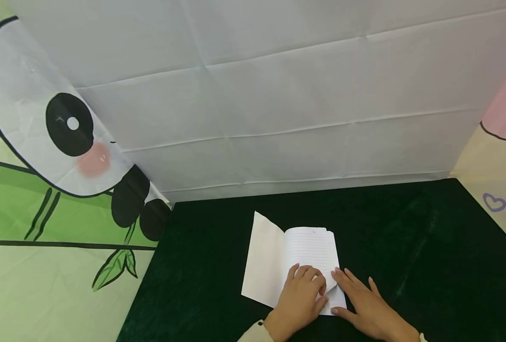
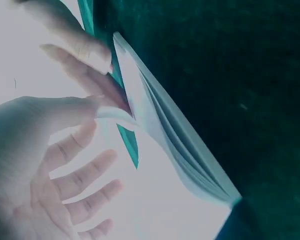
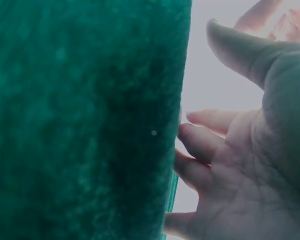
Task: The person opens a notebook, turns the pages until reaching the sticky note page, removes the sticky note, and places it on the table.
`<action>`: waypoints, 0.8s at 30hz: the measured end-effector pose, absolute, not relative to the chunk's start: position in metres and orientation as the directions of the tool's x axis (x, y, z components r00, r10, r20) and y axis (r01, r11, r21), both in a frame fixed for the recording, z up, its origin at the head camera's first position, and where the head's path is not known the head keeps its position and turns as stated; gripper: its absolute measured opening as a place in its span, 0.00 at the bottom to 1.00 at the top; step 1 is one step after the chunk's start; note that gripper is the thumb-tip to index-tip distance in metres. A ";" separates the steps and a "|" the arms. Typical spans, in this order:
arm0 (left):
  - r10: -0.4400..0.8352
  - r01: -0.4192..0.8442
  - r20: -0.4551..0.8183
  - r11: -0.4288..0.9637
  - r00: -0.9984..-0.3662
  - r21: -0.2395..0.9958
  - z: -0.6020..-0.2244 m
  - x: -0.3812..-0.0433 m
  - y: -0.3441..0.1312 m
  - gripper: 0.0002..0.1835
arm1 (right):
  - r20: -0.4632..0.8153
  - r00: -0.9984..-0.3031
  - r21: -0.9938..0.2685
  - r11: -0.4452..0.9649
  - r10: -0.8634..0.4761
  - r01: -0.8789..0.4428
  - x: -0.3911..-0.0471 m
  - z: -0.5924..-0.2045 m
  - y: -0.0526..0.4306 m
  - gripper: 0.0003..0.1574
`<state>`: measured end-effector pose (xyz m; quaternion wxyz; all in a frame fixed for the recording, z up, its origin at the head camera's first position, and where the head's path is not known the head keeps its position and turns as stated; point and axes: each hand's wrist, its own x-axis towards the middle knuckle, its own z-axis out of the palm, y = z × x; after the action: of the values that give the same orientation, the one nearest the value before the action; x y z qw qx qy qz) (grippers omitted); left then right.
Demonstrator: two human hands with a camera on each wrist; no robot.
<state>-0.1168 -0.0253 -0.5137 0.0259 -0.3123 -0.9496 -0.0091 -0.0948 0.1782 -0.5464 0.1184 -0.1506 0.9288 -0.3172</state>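
An open notebook (image 1: 308,247) lies on the dark green cloth, its blank white left side (image 1: 263,261) spread flat and a lined page on the right. My left hand (image 1: 300,297) is over the lower part of the lined page. Between its thumb and index finger it pinches the edge of a page (image 2: 112,114), which curves up from the pages below. My right hand (image 1: 364,304) rests at the notebook's lower right edge, fingers extended. In the right wrist view the fingers (image 3: 195,142) of this hand reach toward the cloth, partly hidden at their tips.
A dark green cloth (image 1: 210,247) covers the table. Behind it hangs a white fabric wall (image 1: 278,109). Printed fabric with a panda (image 1: 26,109) stands at the left, and a cream and pink panel (image 1: 501,175) at the right.
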 end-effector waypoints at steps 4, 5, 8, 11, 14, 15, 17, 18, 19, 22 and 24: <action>0.565 0.572 0.096 0.814 -0.820 0.100 -0.517 -0.115 -0.035 0.11 | -0.144 -0.926 -0.612 0.767 -0.349 -0.194 -0.098 -0.546 0.179 0.63; 0.556 0.565 0.103 0.816 -0.825 0.124 -0.518 -0.115 -0.038 0.11 | -0.153 -0.926 -0.612 0.769 -0.346 -0.186 -0.099 -0.546 0.178 0.65; 0.513 0.529 0.129 0.830 -0.849 0.179 -0.523 -0.112 -0.050 0.07 | -0.183 -0.925 -0.619 0.770 -0.334 -0.155 -0.101 -0.545 0.177 0.69; 0.452 0.484 0.181 0.848 -0.874 0.218 -0.526 -0.111 -0.063 0.07 | -0.195 -0.927 -0.621 0.772 -0.320 -0.137 -0.103 -0.544 0.176 0.69; 0.374 0.421 0.206 0.861 -0.904 0.284 -0.527 -0.111 -0.077 0.13 | -0.187 -0.927 -0.619 0.771 -0.325 -0.146 -0.103 -0.544 0.176 0.66; 0.345 0.395 0.204 0.864 -0.916 0.311 -0.527 -0.110 -0.082 0.14 | -0.181 -0.926 -0.618 0.771 -0.330 -0.154 -0.103 -0.544 0.176 0.64; 0.289 0.338 0.186 0.871 -0.939 0.356 -0.527 -0.109 -0.091 0.16 | -0.176 -0.924 -0.618 0.769 -0.340 -0.165 -0.103 -0.544 0.176 0.61; 0.264 0.313 0.177 0.873 -0.948 0.374 -0.527 -0.109 -0.096 0.17 | -0.174 -0.923 -0.616 0.769 -0.344 -0.171 -0.104 -0.543 0.176 0.60; 0.244 0.293 0.172 0.877 -0.955 0.382 -0.527 -0.108 -0.101 0.17 | -0.176 -0.921 -0.615 0.770 -0.346 -0.172 -0.104 -0.543 0.176 0.59; 0.211 0.262 0.175 0.897 -0.962 0.355 -0.524 -0.105 -0.114 0.15 | -0.195 -0.918 -0.615 0.772 -0.346 -0.160 -0.105 -0.542 0.175 0.58; 0.193 0.245 0.183 0.912 -0.964 0.328 -0.522 -0.104 -0.122 0.14 | -0.208 -0.914 -0.619 0.770 -0.349 -0.153 -0.106 -0.541 0.175 0.58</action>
<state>-0.1040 -0.1221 -0.5218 0.0736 -0.1125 -0.9750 -0.1769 -0.1062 0.1755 -0.5408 0.1573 -0.1354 0.9275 -0.3108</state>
